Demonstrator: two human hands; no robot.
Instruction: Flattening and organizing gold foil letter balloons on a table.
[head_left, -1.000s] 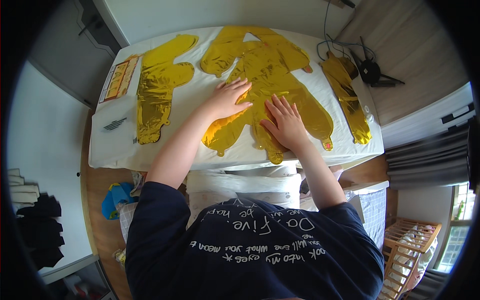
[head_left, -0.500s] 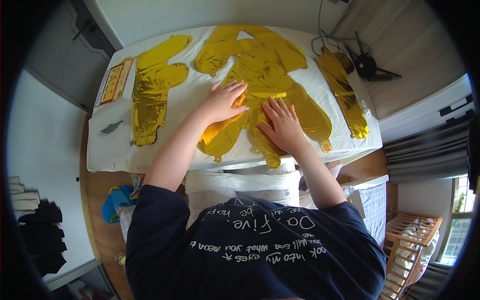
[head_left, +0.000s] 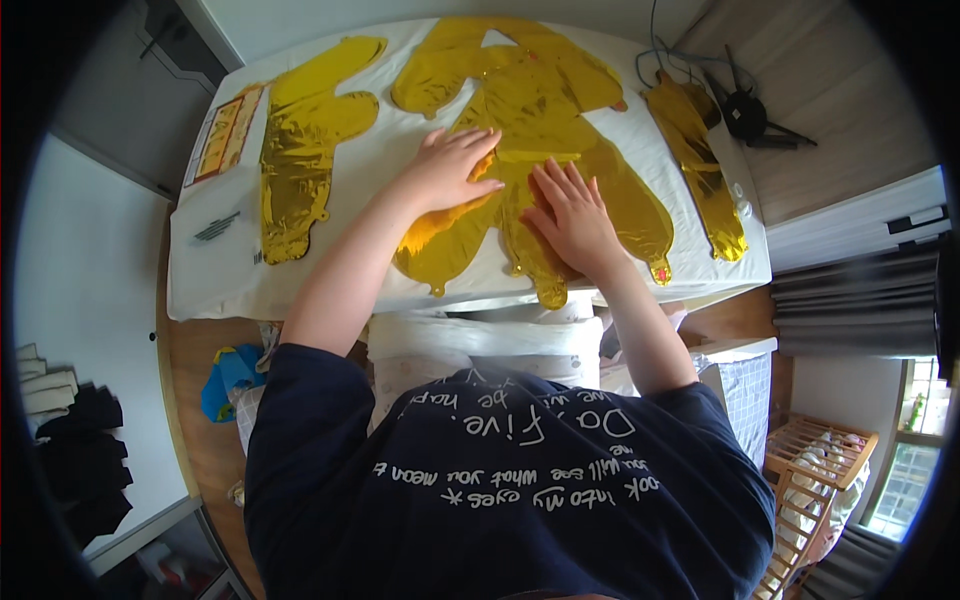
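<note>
Flat, deflated gold foil balloons lie on a white-covered table. My left hand lies palm down on the middle foil balloon, its fingers stretched toward the right. An orange glow of reflection shows on the foil under that palm. My right hand rests flat on the same balloon's lower part, fingers spread and pointing away from me. Just beyond, a foil piece with a triangular hole overlaps it or touches it; I cannot tell which. Neither hand grips anything.
Another gold balloon lies at left, beside a printed card and a clear plastic bag. A narrow gold balloon is at right, near a black device with antennas and cables. A white padded chair stands between me and the table.
The view has tilted, so the table sits higher in the picture. Both hands stay flat on the foil, with little visible shift against it.
</note>
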